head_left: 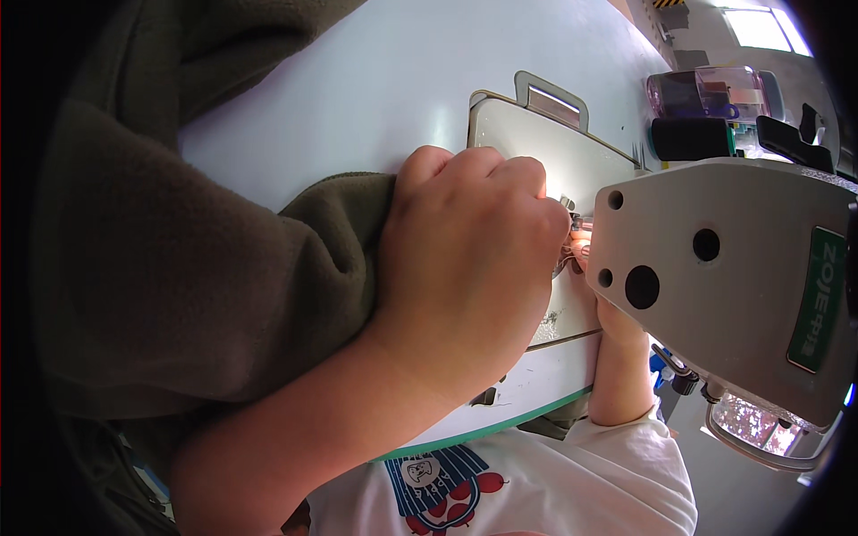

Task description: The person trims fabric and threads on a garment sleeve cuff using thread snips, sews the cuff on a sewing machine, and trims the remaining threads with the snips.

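Observation:
My left hand [474,268] is closed, knuckles up, over the machine's bed plate, with a bunched dark olive fabric [344,214] at its wrist and palm side. The thick fleecy cloth spreads away to the left. Just right of my left knuckles is the needle area of a sewing machine [724,268], lit by a small lamp. My right hand [583,250] reaches in there from the lower right, its fingertips close to the presser foot [570,210]. The machine's head covers most of it, so its grip does not show. Thin threads run near those fingertips.
The pale metal bed plate [509,125] is set in a white tabletop [402,80] with a green front edge [483,438]. A metal loop bracket [554,98] stands at the plate's far side. Beyond are a clear purplish container [715,92] and a dark cylinder [690,138].

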